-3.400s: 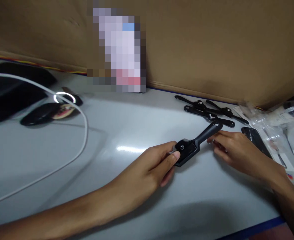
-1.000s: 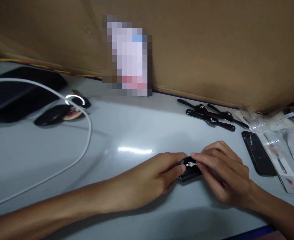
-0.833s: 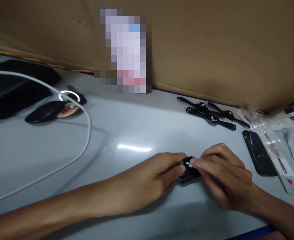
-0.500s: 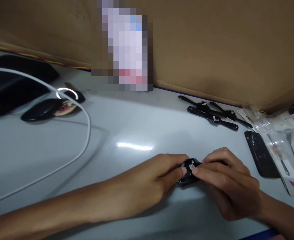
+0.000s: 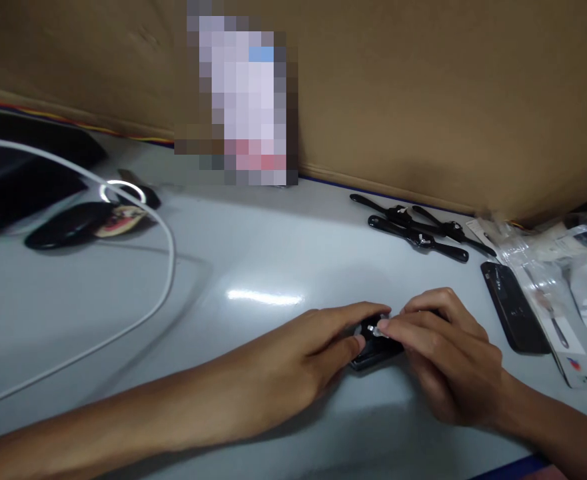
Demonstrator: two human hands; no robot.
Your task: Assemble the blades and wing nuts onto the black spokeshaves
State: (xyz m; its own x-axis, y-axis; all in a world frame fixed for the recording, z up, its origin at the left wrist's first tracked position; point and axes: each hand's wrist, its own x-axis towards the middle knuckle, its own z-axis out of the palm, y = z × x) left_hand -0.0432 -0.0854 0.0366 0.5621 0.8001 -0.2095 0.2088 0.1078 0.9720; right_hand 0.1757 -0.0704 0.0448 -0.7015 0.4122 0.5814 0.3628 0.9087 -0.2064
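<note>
My left hand [image 5: 318, 353] grips the left side of a small black object [image 5: 373, 355], with the thumb on its near side and the fingers along its far side. The object is glossy and low on the table; its exact kind is not clear. My right hand [image 5: 448, 353] is closed, thumb and forefinger pinched at a small shiny whitish piece [image 5: 374, 331] on top of the object. The right fingers hide part of that piece and the object's right end.
Several long black pieces with wider middles [image 5: 420, 241] lie near the cardboard wall [image 5: 423, 87]. To the right are a black phone-like slab [image 5: 516, 307] and clear plastic packaging [image 5: 543, 267]. A white cable [image 5: 172, 260] loops past a black mouse-shaped object [image 5: 63, 225] at left.
My right fingertips have shifted slightly left and up over the shiny piece, covering more of the black object. My left forefinger now reaches farther along its far edge. The view has shifted slightly.
</note>
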